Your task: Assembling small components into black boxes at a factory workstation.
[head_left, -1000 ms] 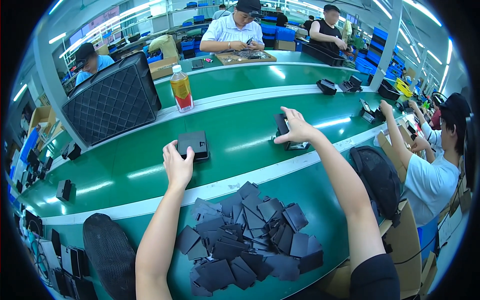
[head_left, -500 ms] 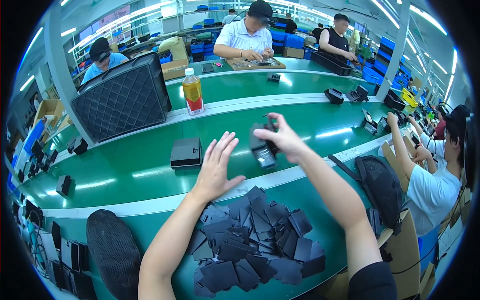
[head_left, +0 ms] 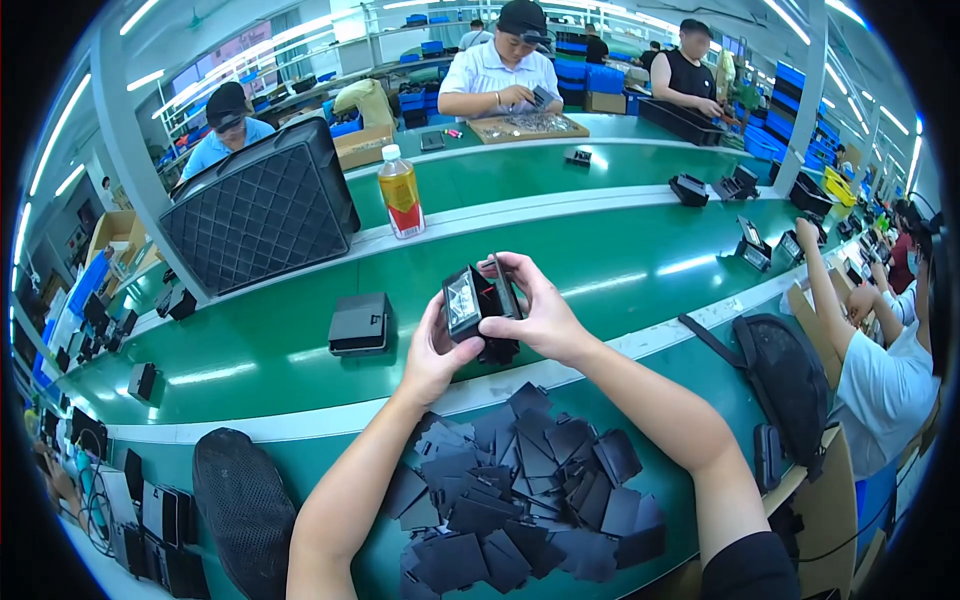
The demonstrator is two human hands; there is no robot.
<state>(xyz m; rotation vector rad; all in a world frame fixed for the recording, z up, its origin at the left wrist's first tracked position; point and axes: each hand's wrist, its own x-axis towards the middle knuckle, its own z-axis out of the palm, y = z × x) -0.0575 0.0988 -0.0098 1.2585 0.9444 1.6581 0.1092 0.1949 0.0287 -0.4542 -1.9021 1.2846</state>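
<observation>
Both my hands grip a black plastic housing (head_left: 465, 308) above the green belt, in the middle of the view. Its one face has a clear, silvery window, and a bit of red shows inside its open side. My left hand (head_left: 432, 352) wraps the window side, thumb underneath. On the other side my right hand (head_left: 537, 308) is closed round it, fingers over a raised black flap and thumb at the lower edge. Just below, a heap of thin black plastic covers (head_left: 520, 480) lies on the green bench. A closed black housing (head_left: 361, 323) rests on the belt to the left.
Behind the belt stand a drink bottle (head_left: 401, 195) and a big black crate (head_left: 258, 205) tipped on its side. A dark mesh shoe-shaped item (head_left: 240, 510) lies left of the heap, a black bag (head_left: 785, 375) right of it. Co-workers sit opposite and at the right.
The housing has moved left and turned so its window faces up-left. My left hand, open and empty before, has closed on it; my right hand keeps its hold.
</observation>
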